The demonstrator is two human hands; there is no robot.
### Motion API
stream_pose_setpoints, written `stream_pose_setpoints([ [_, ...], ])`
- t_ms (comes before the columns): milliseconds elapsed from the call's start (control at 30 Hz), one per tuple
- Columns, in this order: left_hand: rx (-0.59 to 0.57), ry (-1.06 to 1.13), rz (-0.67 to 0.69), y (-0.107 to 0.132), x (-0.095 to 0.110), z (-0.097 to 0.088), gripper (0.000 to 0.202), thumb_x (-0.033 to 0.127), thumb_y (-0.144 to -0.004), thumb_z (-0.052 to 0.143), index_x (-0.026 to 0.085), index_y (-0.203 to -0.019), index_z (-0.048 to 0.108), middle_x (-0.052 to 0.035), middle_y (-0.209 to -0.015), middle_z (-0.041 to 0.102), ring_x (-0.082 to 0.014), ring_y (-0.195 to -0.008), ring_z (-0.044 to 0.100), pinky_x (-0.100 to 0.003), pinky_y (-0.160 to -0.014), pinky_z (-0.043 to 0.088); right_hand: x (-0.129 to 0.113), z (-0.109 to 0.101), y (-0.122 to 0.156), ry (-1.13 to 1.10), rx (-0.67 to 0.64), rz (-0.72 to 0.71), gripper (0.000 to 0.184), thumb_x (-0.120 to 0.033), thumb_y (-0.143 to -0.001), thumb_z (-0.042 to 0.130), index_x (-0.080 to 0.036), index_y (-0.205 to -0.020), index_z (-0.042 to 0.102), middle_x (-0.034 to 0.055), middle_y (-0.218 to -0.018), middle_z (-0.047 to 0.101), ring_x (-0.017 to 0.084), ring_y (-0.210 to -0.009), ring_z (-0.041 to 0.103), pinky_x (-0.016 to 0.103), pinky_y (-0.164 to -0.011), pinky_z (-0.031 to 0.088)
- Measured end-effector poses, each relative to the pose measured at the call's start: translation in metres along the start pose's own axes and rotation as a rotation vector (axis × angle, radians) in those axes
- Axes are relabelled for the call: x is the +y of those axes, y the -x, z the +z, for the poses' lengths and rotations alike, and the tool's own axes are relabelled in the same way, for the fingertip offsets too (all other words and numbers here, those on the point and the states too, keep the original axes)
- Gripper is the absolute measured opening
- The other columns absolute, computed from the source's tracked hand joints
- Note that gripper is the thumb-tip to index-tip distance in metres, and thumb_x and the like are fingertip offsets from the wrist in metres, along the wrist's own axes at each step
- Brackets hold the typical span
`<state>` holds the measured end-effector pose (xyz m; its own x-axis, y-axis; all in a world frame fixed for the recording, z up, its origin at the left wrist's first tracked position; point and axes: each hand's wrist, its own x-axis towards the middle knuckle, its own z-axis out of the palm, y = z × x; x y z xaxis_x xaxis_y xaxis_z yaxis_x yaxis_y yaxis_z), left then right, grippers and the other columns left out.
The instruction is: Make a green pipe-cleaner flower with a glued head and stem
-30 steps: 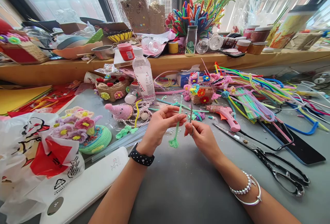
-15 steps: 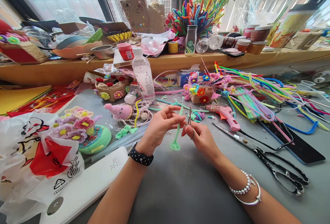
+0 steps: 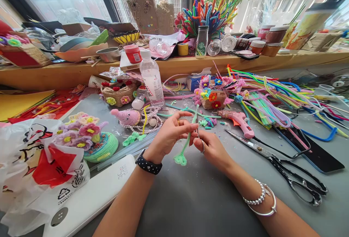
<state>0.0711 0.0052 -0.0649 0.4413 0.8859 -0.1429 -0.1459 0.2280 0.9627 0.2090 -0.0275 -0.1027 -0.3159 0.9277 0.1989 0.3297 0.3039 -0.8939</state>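
The left hand (image 3: 171, 133) pinched the fuzzy pale-green pipe-cleaner stem (image 3: 186, 145) near mid-length, its looped end hanging above the grey tabletop (image 3: 188, 200), apparently to steady it beside the small silver metal scissors (image 3: 203, 146). The right hand (image 3: 212, 149) grasped these by the handles, blades pointing upward. The hands partly hid the blades; whether they touched the stem could not be determined.

Recycling sign (image 3: 64, 193) on plastic bag (image 3: 45, 169)
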Motion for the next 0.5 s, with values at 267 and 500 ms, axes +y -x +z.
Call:
stream_pose_setpoints([
  [267,0.012,-0.081,0.023,-0.0007,-0.0006,-0.0023,0.032,0.025,-0.062,0.065,0.018,-0.088,0.047,0.0073,-0.053,0.049,-0.0053,-0.049,0.051,-0.016,-0.047,0.034,-0.0004,0.0006,-0.0002,0.032,0.030,0.035,0.045,-0.055,-0.077,0.035,-0.015,-0.058,0.046,-0.0035,-0.051,0.034,0.008,-0.048,0.030,0.021,-0.045,0.025],
  [500,0.026,-0.095,0.014,-0.0017,-0.0009,-0.0032,0.031,0.028,-0.062,0.065,0.019,-0.085,0.046,0.0076,-0.053,0.049,-0.0066,-0.051,0.054,-0.017,-0.049,0.036,-0.0003,0.0012,-0.0004,-0.001,0.084,0.062,0.040,-0.048,-0.075,0.045,-0.017,-0.052,0.035,-0.0045,-0.049,0.033,0.007,-0.046,0.028,0.020,-0.044,0.024],
])
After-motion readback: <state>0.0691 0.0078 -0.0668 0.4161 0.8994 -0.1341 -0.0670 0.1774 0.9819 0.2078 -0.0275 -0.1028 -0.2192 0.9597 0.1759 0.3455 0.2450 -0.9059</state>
